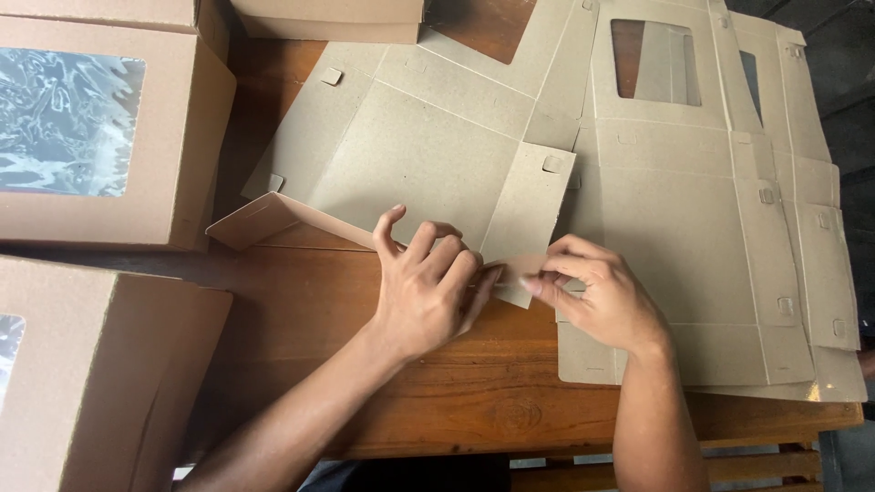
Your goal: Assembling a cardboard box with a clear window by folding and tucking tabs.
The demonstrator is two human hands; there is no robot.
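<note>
A flat, unfolded cardboard box blank lies on the wooden counter, spread from the far edge down toward the middle, its near side flap already creased upward at the left. The left hand rests on the blank's near edge with fingers curled, pinching a small side tab against the panel. The right hand meets it from the other side, thumb and forefinger closed on the same tab; exactly how the tab sits between the fingertips is hard to make out, as the knuckles cover it.

The board looks thin, light and fairly stiff: it should hold a fold along its scored lines but crease or tear if bent elsewhere. Its matte surface seems to offer good grip. The best hold is judged to be close to a score line, with fingers flat on the panel on one side and the flap pinched on the other, as both hands now do.

A stack of flat blanks with window cut-outs lies at the right edge. Finished windowed boxes stand at the left edge, another at the near left corner.
</note>
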